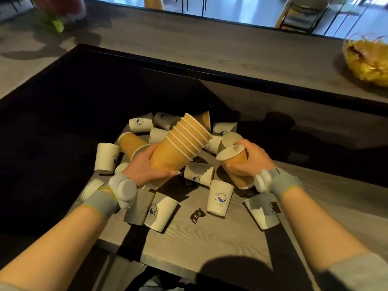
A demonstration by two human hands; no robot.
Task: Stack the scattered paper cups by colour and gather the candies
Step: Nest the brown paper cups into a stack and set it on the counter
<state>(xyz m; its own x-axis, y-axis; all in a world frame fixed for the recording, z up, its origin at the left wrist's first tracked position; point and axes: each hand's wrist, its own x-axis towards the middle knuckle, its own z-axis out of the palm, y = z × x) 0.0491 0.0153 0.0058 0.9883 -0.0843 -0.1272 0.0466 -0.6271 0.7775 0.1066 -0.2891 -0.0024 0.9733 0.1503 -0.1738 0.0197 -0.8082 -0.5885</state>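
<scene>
My left hand (144,166) grips a tilted stack of several orange paper cups (178,143), their mouths pointing up and right. My right hand (249,158) holds a single orange cup (235,162) just to the right of that stack, its mouth facing left and up. Several white cups with a blue whale logo lie scattered around, one upright (220,198), others on their sides (161,213) (106,157). Two more orange cups rest behind, at the left (131,143) and at the back (204,119). A dark wrapped candy (197,215) lies on the wooden table (210,244).
A yellow basket (369,61) sits on the raised counter at the far right. A dark recess drops away left of the table. The table's front edge runs close to my body. Chairs stand beyond the counter.
</scene>
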